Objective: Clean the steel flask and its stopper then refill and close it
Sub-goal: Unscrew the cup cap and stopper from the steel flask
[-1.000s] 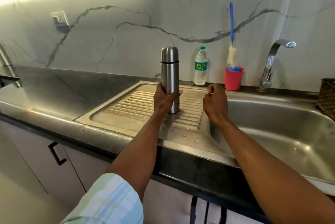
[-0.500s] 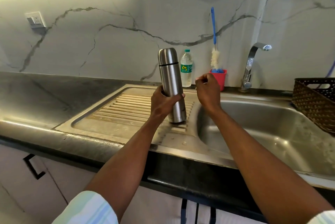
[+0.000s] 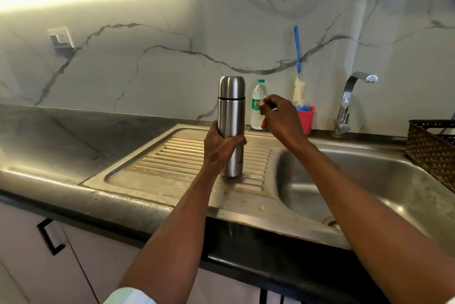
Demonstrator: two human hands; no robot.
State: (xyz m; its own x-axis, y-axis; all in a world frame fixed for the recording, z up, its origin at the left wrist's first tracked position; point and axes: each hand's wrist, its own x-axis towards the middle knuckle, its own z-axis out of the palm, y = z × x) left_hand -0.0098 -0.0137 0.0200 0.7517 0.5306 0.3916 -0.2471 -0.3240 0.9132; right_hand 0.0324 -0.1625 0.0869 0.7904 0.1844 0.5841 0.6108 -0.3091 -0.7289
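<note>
Steel is cool under my left hand [image 3: 220, 147]. My fingers and thumb are wrapped round the middle of the flask [image 3: 231, 126]. The flask stands straight up, its bottom on the ridged drainboard [image 3: 172, 156] or just above it, I cannot tell. Its long way runs up and down, so the cap [image 3: 231, 87] sits right above my grip.

My right hand [image 3: 280, 119] hangs in the air just right of the flask, near the cap. Its fingers are loosely curled and hold nothing. It is the hand nearer the cap, so I think it should twist that off.

Right of the flask the sink bowl [image 3: 369, 180] is open. Behind the flask stand a water bottle [image 3: 257, 107], a red cup [image 3: 306, 119] with a brush [image 3: 298, 75], and farther right the tap [image 3: 349, 102].
</note>
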